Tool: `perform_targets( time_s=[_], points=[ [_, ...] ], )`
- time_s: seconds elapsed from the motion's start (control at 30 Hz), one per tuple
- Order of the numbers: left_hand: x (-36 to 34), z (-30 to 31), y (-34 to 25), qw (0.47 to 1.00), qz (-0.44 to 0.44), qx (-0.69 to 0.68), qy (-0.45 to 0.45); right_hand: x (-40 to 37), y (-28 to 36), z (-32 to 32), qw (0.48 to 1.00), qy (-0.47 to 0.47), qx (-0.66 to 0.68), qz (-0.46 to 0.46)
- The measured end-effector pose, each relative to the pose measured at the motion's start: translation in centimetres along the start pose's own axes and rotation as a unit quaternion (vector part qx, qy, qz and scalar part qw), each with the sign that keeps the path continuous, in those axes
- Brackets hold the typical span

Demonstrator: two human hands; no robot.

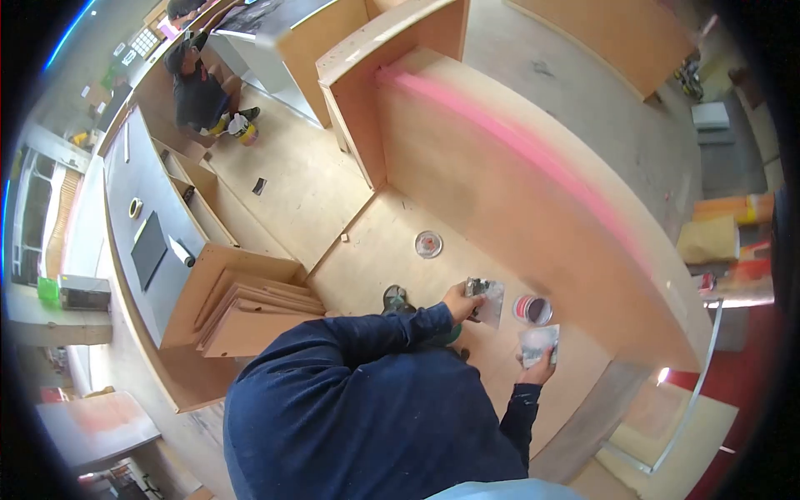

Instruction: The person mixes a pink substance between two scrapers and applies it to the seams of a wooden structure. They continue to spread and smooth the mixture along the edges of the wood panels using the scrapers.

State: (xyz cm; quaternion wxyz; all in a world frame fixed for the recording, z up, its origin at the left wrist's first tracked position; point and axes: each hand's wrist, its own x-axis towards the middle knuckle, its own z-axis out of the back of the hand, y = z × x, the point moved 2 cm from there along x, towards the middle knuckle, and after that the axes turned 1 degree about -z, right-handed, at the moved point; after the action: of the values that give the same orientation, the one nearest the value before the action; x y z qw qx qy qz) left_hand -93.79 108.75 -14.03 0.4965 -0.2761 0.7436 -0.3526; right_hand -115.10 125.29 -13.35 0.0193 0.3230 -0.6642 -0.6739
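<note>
My left hand is closed around a putty knife with a dark, smeared grip end and a wide grey blade. In my right hand is a flat filler spreader, its pale face streaked with grey. An open can with a red and white label stands just beyond the two blades, near the curved wooden panel; its contents are hard to make out. A round lid with a reddish mark lies on the wooden floor board, farther off.
A curved panel with a pink band rises along the right. Several boards are stacked at the left, under a dark countertop with a tape roll. A person crouches at the back left beside a bucket.
</note>
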Motion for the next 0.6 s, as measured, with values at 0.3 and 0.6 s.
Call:
perform_targets(
  time_s=[0.3, 0.6],
  points=[
    [4.8, 12.5, -4.9, 0.996, 0.014, -0.04, -0.073, -3.1, -2.6, -10.2, 0.988, 0.101, -0.089, -0.07],
    [6.6, 21.0, -9.6, 0.971, -0.089, -0.088, -0.204, -2.1, -3.0, -19.3, 0.974, 0.196, -0.113, -0.034]
  ],
)
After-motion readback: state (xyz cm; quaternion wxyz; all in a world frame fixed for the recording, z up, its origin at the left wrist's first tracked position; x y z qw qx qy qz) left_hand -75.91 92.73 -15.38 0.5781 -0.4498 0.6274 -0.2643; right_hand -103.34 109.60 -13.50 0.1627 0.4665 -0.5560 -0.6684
